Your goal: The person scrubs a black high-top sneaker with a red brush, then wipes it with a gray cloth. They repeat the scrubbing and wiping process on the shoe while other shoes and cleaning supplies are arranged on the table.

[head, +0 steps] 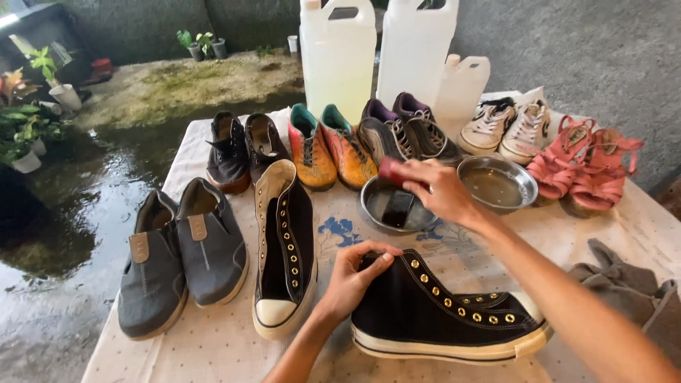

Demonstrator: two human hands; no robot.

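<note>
A black high-top sneaker (440, 312) lies on its side near the front edge of the table (213, 347), at about 6 o'clock in the view, toe pointing to 3 o'clock. Its canvas is dark and plain, with a white rubber sole and toe cap, pale stitching along the seams and 2 rows of gold eyelets; no lace shows in them.

The left hand (355, 273) grips the heel end of this sneaker, fingers curled over the ankle opening and thumb on the outer side.

The right hand (436, 188) is at about 12 o'clock from the sneaker, over a round metal bowl (394, 206) of dark liquid. Its fingers pinch a small red-topped brush or sponge (392, 171) at the bowl's rim; which of the 2 it is cannot be told.

The matching black high-top (286, 248) lies at 9 o'clock from the held sneaker, toe toward the viewer. Farther toward 9 o'clock sit 2 grey slip-on shoes (177, 259). A second metal bowl (496, 183) stands at 3 o'clock from the first. Along the far edge run dark shoes (237, 152), orange football boots (330, 149), grey trainers (408, 131), white sneakers (507, 128) and pink sandals (582, 167), with 3 white plastic jugs (337, 57) behind. A grey cloth (631, 298) lies at 3 o'clock.
</note>
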